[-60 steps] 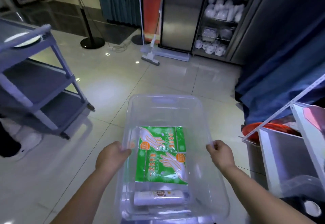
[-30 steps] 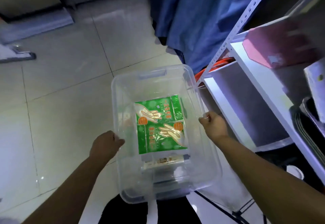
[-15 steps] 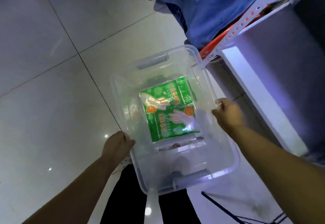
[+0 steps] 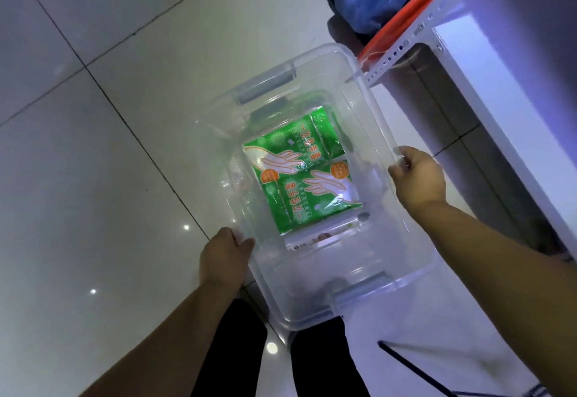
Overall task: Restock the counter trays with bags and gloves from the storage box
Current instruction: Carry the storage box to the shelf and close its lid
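Both hands hold the clear box point(image 4: 312, 290) by its long sides. The left hand point(image 4: 223, 259) grips the near-left rim with its thumb on the edge, and the right hand point(image 4: 418, 178) curls its fingers over the right rim, farther up. The box hangs above the floor point(image 4: 109, 147). On its bottom, between the hands, lie two green glove packs point(image 4: 299, 178) (printed with hand outlines), side by side and touching. Just nearer lies a pale item point(image 4: 321, 237), perhaps a tube; its label is blurred. The box's far-right corner is near a white rack point(image 4: 402, 45).
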Available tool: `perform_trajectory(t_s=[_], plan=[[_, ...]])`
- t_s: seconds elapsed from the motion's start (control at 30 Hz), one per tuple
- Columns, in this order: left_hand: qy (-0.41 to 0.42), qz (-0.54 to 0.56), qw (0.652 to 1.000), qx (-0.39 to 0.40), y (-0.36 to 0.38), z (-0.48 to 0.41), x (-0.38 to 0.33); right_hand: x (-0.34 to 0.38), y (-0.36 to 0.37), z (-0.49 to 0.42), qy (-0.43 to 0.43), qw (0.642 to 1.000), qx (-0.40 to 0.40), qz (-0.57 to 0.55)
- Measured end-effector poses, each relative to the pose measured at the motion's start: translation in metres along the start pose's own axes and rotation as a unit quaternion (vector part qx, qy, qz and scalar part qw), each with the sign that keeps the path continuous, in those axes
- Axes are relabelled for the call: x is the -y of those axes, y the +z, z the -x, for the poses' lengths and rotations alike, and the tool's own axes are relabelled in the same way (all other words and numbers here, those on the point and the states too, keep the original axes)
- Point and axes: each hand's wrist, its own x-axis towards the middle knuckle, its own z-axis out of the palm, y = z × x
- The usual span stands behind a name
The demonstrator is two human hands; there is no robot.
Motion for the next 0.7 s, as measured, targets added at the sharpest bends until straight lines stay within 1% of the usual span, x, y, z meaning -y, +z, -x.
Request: perform_trajectory(t_s=[0.1, 0.17, 0.23, 0.37, 0.47, 0.57, 0.63, 0.7], plan=[[0.005, -0.003, 1.000, 0.007, 0.002, 0.000, -0.001, -0.003, 0.003, -0.001, 0.010, 1.000, 0.000, 0.003], [0.013, -0.019, 1.000, 0.013, -0.001, 0.001, -0.001, -0.004, 0.004, 0.001, 0.007, 1.000, 0.015, 0.003], [0.029, -0.046, 0.999, 0.002, -0.008, 0.007, -0.004, -0.006, -0.001, 0.008, 0.009, 0.999, 0.028, -0.022], [0.097, -0.081, 0.991, -0.038, -0.031, 0.028, -0.029, -0.011, -0.025, 0.032, -0.016, 0.999, 0.005, -0.032], [0.166, -0.097, 0.980, -0.049, -0.048, 0.048, -0.067, -0.014, -0.059, 0.057, -0.019, 0.998, -0.038, -0.044], [0.247, -0.105, 0.962, -0.042, -0.059, 0.072, -0.110, -0.023, -0.103, 0.089, 0.028, 0.991, -0.094, -0.094], [0.302, -0.108, 0.946, -0.039, -0.062, 0.091, -0.140, -0.036, -0.138, 0.113, 0.087, 0.971, -0.163, -0.151], [0.341, -0.113, 0.933, -0.024, -0.063, 0.113, -0.166, -0.049, -0.173, 0.138, 0.135, 0.928, -0.269, -0.221]])
